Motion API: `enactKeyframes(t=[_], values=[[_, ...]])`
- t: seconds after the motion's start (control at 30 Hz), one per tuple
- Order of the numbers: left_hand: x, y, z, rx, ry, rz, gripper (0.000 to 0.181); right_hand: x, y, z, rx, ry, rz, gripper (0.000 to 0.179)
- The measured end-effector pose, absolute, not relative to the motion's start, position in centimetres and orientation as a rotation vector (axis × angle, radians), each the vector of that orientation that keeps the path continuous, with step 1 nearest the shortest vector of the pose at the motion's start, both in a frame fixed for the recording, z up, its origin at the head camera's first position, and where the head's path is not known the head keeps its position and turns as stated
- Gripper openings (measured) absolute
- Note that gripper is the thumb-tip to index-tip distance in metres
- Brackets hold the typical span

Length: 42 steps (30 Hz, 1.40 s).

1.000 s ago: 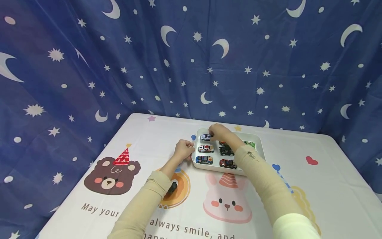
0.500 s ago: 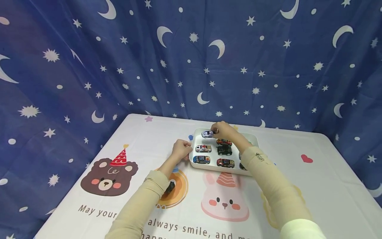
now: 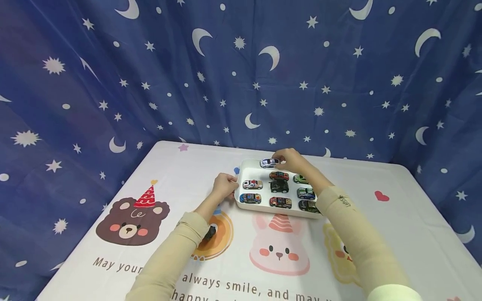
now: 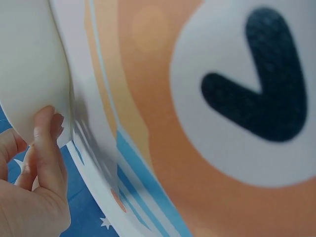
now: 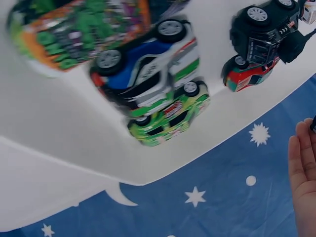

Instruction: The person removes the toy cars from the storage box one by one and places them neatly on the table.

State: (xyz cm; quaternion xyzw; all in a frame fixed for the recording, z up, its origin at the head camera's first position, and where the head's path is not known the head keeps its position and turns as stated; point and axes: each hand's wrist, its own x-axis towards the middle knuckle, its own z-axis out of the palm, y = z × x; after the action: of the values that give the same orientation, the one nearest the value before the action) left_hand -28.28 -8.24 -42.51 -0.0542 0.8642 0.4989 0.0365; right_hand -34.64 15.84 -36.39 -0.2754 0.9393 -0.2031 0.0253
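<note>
In the head view my right hand (image 3: 289, 159) pinches a white-and-blue toy car (image 3: 269, 163) at the back rim of a white tray (image 3: 260, 173). Only part of this hand (image 5: 305, 173) enters the right wrist view, at the right edge. My left hand (image 3: 224, 185) grips the tray's left edge; the left wrist view shows thumb and fingers at its rim. Several toy cars stand in the tray: a white one (image 3: 252, 184), a blue one (image 3: 250, 198), a black one (image 3: 279, 186), a red one (image 3: 279, 176) and a green one (image 5: 170, 118) among them.
The tray stands on a white table (image 3: 361, 196) with a printed cloth, towards its back edge. Behind hangs a blue curtain (image 3: 286, 104) with moons and stars. A small dark object (image 3: 209, 233) shows beside the left sleeve.
My right hand has moved the white-and-blue car up and to the right, from the tray's back left corner to its back rim. My left hand keeps its hold; the head view has shifted slightly.
</note>
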Motion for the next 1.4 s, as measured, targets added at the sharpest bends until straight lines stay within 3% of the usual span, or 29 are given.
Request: enactKeyframes(t=[1.4], values=[[-29.4,-8.0,-42.8,-0.287,2.534,1.558,0.023,-28.4,29.5,-36.8,-0.784,3.006,-0.681,0.032]])
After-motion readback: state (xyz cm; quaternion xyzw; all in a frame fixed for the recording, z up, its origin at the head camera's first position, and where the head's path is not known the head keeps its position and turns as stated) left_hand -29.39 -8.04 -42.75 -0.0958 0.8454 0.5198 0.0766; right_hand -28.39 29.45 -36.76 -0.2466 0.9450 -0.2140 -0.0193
